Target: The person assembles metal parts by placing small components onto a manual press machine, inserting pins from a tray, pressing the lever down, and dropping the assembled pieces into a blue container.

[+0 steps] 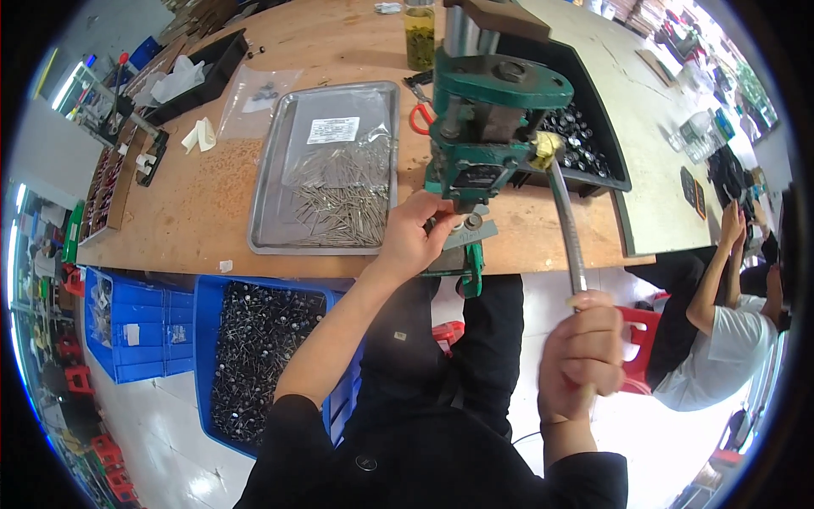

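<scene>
A green hand press [475,127] stands at the table's front edge. My right hand [582,356] is wrapped around the lower end of its long metal lever [566,220]. Under the press head, my left hand [418,231] is closed, thumb and fingers pinched beside the ram; whatever they hold is too small or hidden to name. Right by those fingertips is a metal plate [483,231] with round fittings on the press base. Left of the press, a grey metal tray [264,204] carries many thin metal pins [343,199] and a clear plastic bag with a white label.
Behind the press sits a black bin [623,174] of small dark shiny parts. Below the table edge, a blue crate [203,356] holds many black-headed pins. Red-handled pliers [419,117] and a jar of yellowish liquid [420,38] stand near the press. Another person [721,348] sits at right.
</scene>
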Demonstrator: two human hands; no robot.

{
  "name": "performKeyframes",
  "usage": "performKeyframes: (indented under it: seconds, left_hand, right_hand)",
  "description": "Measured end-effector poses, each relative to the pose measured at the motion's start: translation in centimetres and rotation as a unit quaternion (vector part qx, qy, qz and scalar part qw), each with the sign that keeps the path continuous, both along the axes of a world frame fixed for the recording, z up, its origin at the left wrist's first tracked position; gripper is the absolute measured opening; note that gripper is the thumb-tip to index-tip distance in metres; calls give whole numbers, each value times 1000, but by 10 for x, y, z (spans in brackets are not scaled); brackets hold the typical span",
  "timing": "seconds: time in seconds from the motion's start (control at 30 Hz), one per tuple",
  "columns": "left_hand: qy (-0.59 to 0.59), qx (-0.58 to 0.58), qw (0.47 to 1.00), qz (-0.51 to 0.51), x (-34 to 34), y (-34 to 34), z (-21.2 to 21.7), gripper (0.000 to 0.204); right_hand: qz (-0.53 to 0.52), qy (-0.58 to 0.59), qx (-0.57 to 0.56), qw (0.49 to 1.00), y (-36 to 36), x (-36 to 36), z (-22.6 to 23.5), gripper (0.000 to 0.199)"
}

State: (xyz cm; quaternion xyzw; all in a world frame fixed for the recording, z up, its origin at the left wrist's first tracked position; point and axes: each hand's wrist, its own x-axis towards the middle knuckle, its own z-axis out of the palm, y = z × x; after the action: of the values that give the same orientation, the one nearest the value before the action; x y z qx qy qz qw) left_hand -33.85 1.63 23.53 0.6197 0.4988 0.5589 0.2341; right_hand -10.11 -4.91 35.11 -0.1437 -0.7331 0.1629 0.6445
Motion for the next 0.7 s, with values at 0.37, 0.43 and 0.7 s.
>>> performKeyframes:
  seconds: [0.37, 0.43, 0.7]
  left_hand:
    - [49, 23, 998, 23, 14, 1, 6, 13]
    - [53, 1, 998, 33, 8, -12, 23, 10]
    - [168, -115, 943, 263, -104, -155, -3, 8]
  right_hand:
    - [-14, 152, -10, 988, 120, -16, 88, 13]
    - [-126, 17, 85, 988, 171, -42, 130, 37]
    - [12, -128, -285, 950, 272, -75, 40, 46]
